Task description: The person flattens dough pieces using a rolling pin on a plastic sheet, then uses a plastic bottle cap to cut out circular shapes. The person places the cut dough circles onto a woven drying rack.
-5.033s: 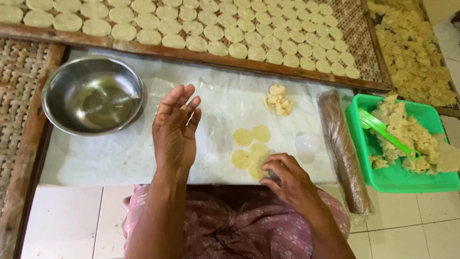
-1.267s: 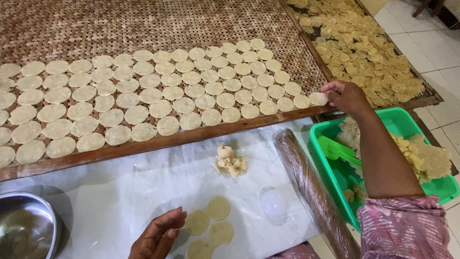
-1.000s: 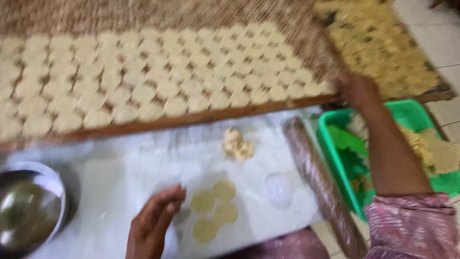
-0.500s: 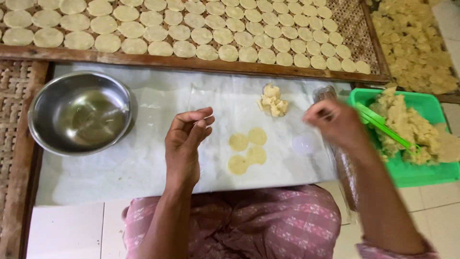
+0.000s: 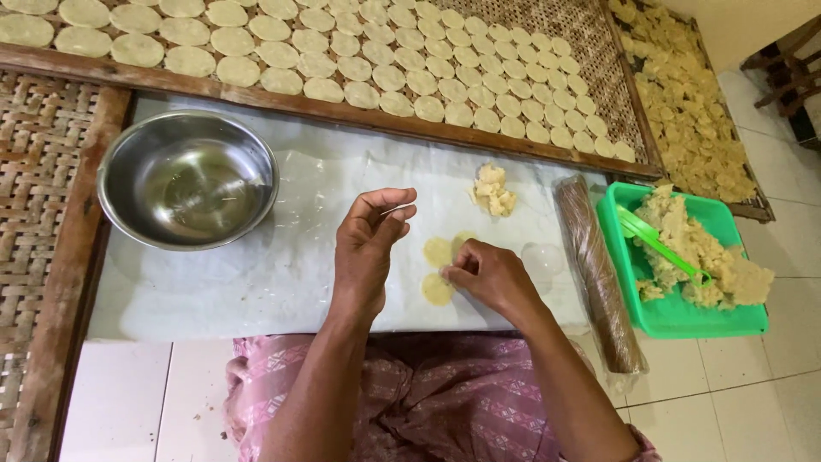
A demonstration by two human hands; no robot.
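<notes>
At far left a woven bamboo rack (image 5: pixel 34 197) runs along the work surface, w/ a wooden rail beside it. Just right of that sits a steel bowl (image 5: pixel 188 178), shiny inside w/ a thin film of liquid, close enough for the left hand (image 5: pixel 366 248) to reach. That hand hovers above the white plastic sheet (image 5: pixel 282 257), fingers curled loosely, thumb and forefinger nearly pinched; can't tell if anything is between them. Right of it, the right hand (image 5: pixel 487 275) rests low on the sheet, fingertips bent down onto the flat dough discs (image 5: pixel 438 257), about 3 small pale rounds clustered near the sheet's middle, partly hidden by the knuckles; it looks to be pressing or lifting an edge, not gripping. Farther off lies a small lump of dough (image 5: pixel 493 190). Beyond, across the far side, a drying tray (image 5: pixel 599 77) holds rows of finished discs, laid apart so they don't stick, prob. Further right a plastic-wrapped rolling pin (image 5: pixel 596 269) lies along the sheet's edge, then a green basket (image 5: pixel 676 321) of crumbly dough w/ a green scoop (image 5: pixel 663 244).
</notes>
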